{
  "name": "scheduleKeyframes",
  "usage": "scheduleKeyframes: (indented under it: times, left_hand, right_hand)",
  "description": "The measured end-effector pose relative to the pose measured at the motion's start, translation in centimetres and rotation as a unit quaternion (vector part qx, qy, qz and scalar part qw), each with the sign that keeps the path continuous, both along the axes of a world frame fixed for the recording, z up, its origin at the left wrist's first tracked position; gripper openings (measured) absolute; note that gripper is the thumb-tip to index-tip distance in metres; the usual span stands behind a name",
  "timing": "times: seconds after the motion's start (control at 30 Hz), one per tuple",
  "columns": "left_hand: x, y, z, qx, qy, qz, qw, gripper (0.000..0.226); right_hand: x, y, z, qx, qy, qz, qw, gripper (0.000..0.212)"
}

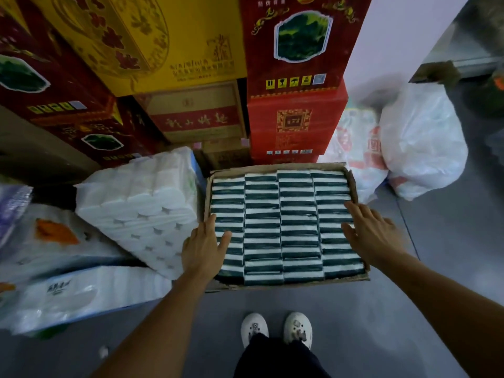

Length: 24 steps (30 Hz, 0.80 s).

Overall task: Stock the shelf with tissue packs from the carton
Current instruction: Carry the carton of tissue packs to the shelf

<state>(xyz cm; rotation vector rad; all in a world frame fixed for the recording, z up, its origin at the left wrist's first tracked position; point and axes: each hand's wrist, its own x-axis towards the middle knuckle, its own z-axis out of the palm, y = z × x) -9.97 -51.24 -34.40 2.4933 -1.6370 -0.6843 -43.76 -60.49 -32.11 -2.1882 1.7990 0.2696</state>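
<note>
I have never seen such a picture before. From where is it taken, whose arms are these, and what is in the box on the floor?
There is one picture, from a camera worn on a person's head, looking down. The arms are that person's own. The left hand and right hand are open, fingers straight, over the two sides of an open brown cardboard carton on the grey floor. Nothing is held yet. The carton is full of green-and-white tissue packs in four rows. Beside it lie wrapped white paper rolls.
</note>
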Motion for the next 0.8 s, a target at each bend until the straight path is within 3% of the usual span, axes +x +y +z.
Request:
scheduleKeyframes:
  times: [0.27, 0.5, 0.63, 0.8]
  left_hand:
    - [-0.7, -0.1, -1.5, -0.007, 0.003, 0.049, 0.999, 0.063]
    - [-4.5, -1.8, -3.3, 0.013, 0.003, 0.188, 0.982, 0.067]
    - [-9.2, -1.8, -4.1, 0.026, 0.007, 0.318, 0.948, 0.072]
    - [-16.9, -0.2, -5.5, 0.009, 0.024, 0.477, 0.879, 0.066]
  right_hand:
    - [3.5, -4.0, -0.9, -0.006, -0.006, 0.099, 0.995, 0.057]
    - [5.8, -13.3, -2.6, 0.009, -0.010, 0.240, 0.971, 0.058]
    - [7.0, -18.5, -4.1, 0.026, -0.006, 0.360, 0.933, 0.059]
    - [8.1, -22.6, -5.9, 0.027, 0.014, 0.460, 0.887, 0.058]
